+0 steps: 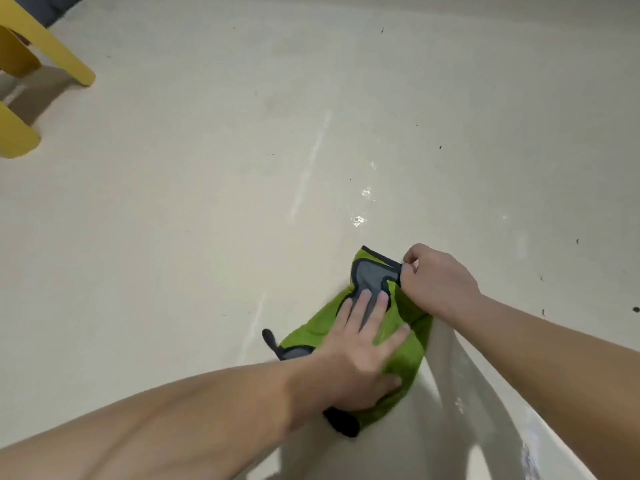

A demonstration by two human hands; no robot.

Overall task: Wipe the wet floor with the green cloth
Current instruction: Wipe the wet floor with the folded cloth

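You face a pale cream floor [207, 168], smooth and slightly glossy, dotted with small dark specks [440, 147] on the right side. A faint whitish streak [311, 161] runs across it, and just beyond the cloth two small wet spots [359, 220] glint in the light. Yellow legs [69, 60] of some piece of furniture stand at the far left, well apart from your hands.

The cloth [412, 355] lies on the floor in front of you, right of centre. It is green with a dark trim [381, 256] and a grey patch [372, 275] at the far end. Its long axis runs away from you, leaning a little to the right – the near end under your wrist, the far corner pointing toward the wet spots.

Your left hand [356, 358] rests flat on the cloth, fingers [362, 303] straight and spread, their tips on the grey patch. Your right hand [436, 282] is curled – it pinches the trim at the far right corner.
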